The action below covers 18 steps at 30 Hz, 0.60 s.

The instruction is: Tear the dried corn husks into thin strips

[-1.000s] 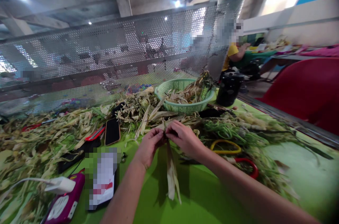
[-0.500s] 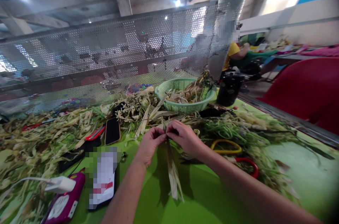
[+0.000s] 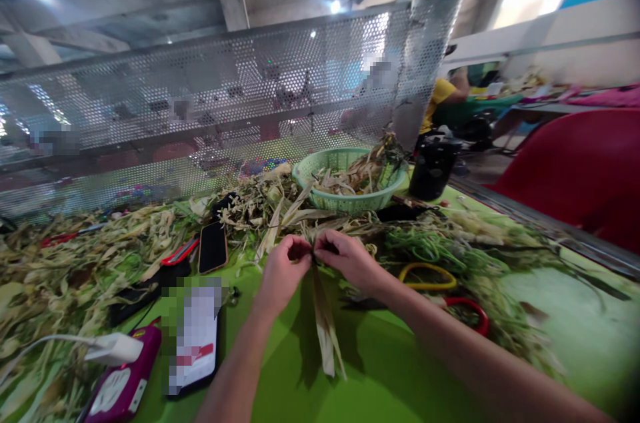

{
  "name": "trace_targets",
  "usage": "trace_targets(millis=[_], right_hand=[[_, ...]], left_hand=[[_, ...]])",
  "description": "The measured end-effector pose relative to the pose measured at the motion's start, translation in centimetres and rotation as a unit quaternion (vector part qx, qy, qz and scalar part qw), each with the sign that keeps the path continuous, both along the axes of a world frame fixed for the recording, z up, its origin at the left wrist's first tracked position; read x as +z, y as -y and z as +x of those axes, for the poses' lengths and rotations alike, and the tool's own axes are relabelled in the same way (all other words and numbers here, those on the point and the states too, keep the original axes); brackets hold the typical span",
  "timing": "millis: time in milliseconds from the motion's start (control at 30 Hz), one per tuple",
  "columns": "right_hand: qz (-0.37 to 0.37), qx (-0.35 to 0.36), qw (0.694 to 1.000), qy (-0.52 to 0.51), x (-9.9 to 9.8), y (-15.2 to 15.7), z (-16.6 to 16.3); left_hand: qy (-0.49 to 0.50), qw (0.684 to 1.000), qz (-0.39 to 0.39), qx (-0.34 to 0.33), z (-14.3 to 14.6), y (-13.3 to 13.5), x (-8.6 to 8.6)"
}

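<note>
Both of my hands meet over the green tabletop (image 3: 390,370). My left hand (image 3: 286,270) pinches the upper end of a dried corn husk (image 3: 324,330) between thumb and forefinger. From the other side my right hand (image 3: 345,260) pinches the same end, its fingertips almost touching the left ones. The pale, narrow husk hangs down below the fingers and splits into strips at its lower end. What lies exactly between the fingertips is too small to make out. Scissors with one yellow and one red handle (image 3: 470,313) lie beneath my right forearm.
Behind my hands stands a light green basket (image 3: 345,200) of husks, with a black canister (image 3: 434,166) beside it. Two phones, a purple power bank (image 3: 125,376) and a red cutter (image 3: 180,251) lie left. Loose husks (image 3: 150,236) spread left; green fibres (image 3: 425,243) lie right. A perforated metal screen (image 3: 200,103) rises behind.
My left hand has shifted slightly, its thumb and forefinger now more rounded. The right hand and the husk have barely moved. The person in yellow in the background has raised an arm.
</note>
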State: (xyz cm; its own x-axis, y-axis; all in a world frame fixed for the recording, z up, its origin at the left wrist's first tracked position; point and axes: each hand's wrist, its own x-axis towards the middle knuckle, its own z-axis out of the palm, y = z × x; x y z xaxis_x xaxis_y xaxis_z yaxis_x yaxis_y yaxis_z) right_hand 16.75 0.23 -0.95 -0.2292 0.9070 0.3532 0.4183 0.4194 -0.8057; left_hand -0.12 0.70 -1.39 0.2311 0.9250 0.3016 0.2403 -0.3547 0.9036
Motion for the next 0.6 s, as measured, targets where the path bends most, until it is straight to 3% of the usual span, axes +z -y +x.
trace_targets(millis=[267,600], right_hand=[[0.007,0.002,1.0,0.006,-0.46,0.09,-0.09],[0.061,-0.052,0.991,0.103,0.04,0.62,0.02]], left_hand=[[0.049,0.998,-0.036,0.013,0.09,-0.07,-0.01],[0.1,0.993,-0.067,0.005,0.27,0.12,0.21]])
